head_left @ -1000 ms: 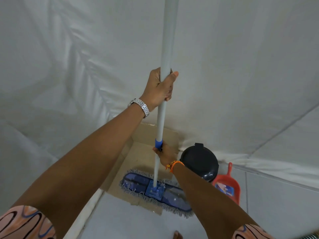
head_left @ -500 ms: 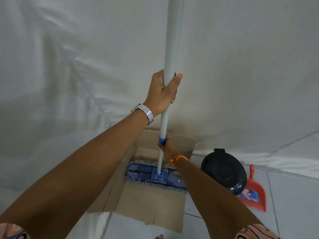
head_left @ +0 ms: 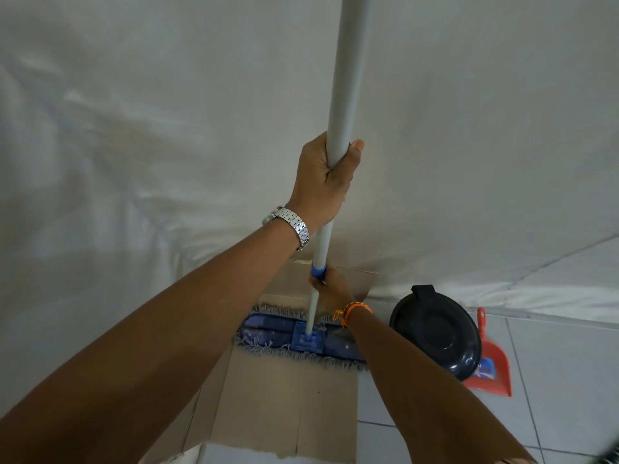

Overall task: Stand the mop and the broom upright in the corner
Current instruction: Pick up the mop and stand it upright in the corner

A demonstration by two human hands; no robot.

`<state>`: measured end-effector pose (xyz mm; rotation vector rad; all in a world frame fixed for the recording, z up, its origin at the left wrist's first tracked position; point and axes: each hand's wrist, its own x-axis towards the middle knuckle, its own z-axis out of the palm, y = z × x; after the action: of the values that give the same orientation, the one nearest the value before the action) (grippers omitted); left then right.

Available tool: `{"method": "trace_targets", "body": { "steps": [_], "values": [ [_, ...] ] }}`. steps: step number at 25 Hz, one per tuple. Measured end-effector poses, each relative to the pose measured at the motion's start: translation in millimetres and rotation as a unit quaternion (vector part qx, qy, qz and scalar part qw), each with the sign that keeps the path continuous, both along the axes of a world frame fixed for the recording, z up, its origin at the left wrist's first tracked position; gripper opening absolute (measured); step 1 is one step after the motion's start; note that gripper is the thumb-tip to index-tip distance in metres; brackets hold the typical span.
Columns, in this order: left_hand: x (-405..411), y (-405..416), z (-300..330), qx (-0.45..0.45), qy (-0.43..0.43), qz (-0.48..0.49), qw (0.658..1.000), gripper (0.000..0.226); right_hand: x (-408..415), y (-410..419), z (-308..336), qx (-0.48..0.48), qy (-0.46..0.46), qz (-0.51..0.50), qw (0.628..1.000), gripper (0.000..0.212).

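Note:
The mop stands nearly upright in the corner, its grey handle [head_left: 346,78] running up out of the top of the frame. Its flat blue fringed head [head_left: 278,329] rests on a sheet of cardboard [head_left: 284,406] laid on the floor against the white-draped walls. My left hand [head_left: 323,177], with a metal watch at the wrist, grips the handle high up. My right hand [head_left: 330,289], with an orange band at the wrist, holds the thin lower shaft just below the blue collar [head_left: 318,269]. No broom is in view.
A black round bin lid [head_left: 435,331] sits on the floor right of the mop head, and a red dustpan [head_left: 492,363] lies beside it. White sheeting [head_left: 134,145] covers both walls. Pale floor tiles [head_left: 569,380] extend to the right.
The mop head has slid back on the cardboard toward the wall, and the handle has come more upright. Both hands keep their grip. The view has moved closer to the corner.

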<state>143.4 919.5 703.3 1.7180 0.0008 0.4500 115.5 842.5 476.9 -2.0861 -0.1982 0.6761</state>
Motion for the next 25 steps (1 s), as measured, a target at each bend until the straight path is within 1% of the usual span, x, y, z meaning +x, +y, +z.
{"method": "trace_targets", "body": {
  "steps": [5, 8, 10, 13, 15, 18, 20, 21, 23, 25],
  "values": [
    [18.6, 23.1, -10.8, 0.001, -0.013, 0.025, 1.0, 0.034, 16.1, 16.8, -6.0, 0.01, -0.003, 0.028, 1.0, 0.038],
    [33.0, 29.7, -16.3, 0.01, -0.01, 0.026, 1.0, 0.032, 24.9, 21.5, -9.3, 0.016, -0.001, 0.027, 1.0, 0.037],
    [44.6, 33.4, -15.1, 0.015, -0.004, 0.015, 1.0, 0.033, 34.0, 25.5, -9.2, 0.023, 0.001, 0.013, 1.0, 0.035],
    [58.8, 41.2, -11.3, 0.014, 0.005, 0.001, 1.0, 0.044, 44.2, 33.3, -9.8, 0.028, 0.019, -0.013, 0.999, 0.027],
    [68.2, 45.8, -15.2, 0.021, 0.009, 0.002, 1.0, 0.041, 46.9, 38.3, -13.6, 0.033, 0.03, -0.042, 0.998, 0.017],
    [80.2, 49.6, -20.1, 0.042, 0.023, 0.026, 0.999, 0.03, 51.1, 46.9, -17.0, 0.042, 0.035, -0.082, 0.995, 0.018],
    [86.0, 51.4, -22.6, 0.065, 0.036, 0.066, 0.995, 0.026, 53.6, 50.3, -16.5, 0.043, 0.031, -0.099, 0.994, 0.028],
    [86.8, 51.4, -25.6, 0.073, 0.042, 0.099, 0.991, 0.029, 53.6, 49.4, -16.5, 0.041, 0.035, -0.11, 0.993, 0.034],
    [82.4, 51.5, -37.4, 0.105, 0.055, 0.196, 0.973, 0.044, 49.5, 40.1, -17.5, 0.031, 0.046, -0.134, 0.989, 0.043],
    [66.4, 47.0, -55.9, 0.149, 0.078, 0.283, 0.944, 0.054, 40.0, 21.0, -18.1, 0.013, 0.051, -0.157, 0.986, 0.043]
  ]
}}
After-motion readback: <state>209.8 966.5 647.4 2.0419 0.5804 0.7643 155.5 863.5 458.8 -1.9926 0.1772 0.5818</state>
